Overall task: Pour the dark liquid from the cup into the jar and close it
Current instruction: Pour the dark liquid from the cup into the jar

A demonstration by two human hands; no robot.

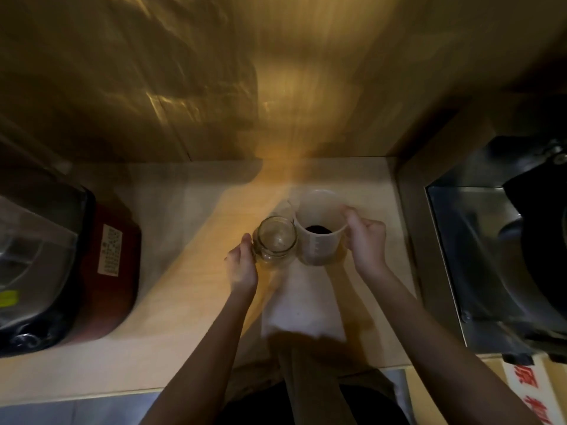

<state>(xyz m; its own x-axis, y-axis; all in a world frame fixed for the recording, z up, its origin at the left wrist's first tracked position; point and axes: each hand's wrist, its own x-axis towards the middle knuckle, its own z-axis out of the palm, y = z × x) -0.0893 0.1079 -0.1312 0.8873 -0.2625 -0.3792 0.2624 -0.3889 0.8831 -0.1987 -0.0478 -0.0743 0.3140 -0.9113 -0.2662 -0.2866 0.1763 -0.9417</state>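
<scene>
At the centre of the frame my right hand (366, 240) grips the cup (319, 230), a little dark liquid (319, 229) in its bottom. Touching its left side stands the open glass jar (276, 239), my left hand (242, 268) with fingers closed around it. Both sit on a white cloth (303, 305) on the pale worktop (171, 240).

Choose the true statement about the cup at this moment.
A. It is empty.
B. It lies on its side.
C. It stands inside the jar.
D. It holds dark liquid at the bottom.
D: a dark pool shows at the bottom of the cup, which the right hand holds upright beside the jar.
</scene>
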